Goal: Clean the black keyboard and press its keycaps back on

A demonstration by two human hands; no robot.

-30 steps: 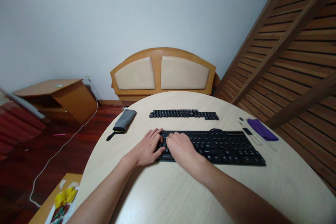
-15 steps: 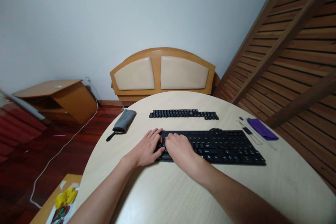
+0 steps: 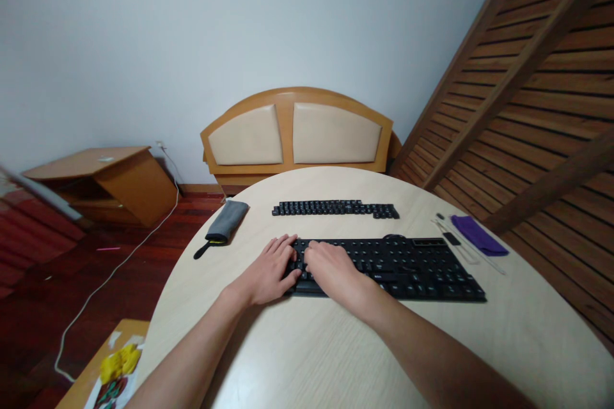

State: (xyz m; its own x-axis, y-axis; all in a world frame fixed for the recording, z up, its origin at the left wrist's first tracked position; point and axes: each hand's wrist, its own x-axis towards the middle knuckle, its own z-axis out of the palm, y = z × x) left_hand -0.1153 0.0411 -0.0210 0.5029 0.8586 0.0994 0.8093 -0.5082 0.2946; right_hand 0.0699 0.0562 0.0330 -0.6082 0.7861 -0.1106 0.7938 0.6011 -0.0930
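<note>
A black keyboard [image 3: 426, 268] lies flat on the pale round table [image 3: 288, 345], and some of its key positions look bare of caps. Over its left end rests my left hand [image 3: 268, 271], fingers spread and thumb held apart, touching the edge. My right hand [image 3: 330, 265] is closed above the left part of the keyboard, fingers curled down onto the keys. Whatever its fingertips pinch is hidden beneath the hand. Behind the keyboard, loose black keycaps [image 3: 321, 207] stand in neat rows.
At the table's left lies a grey pouch [image 3: 228, 220] with a black loop. On the right are a purple cloth [image 3: 480, 235] and a thin white tool [image 3: 484, 259]. Behind stands a padded headboard [image 3: 297, 92]; wooden slats [image 3: 537, 96] lean at right.
My right hand has shifted slightly up and to the right over the keys. My left hand stays on the keyboard's left end.
</note>
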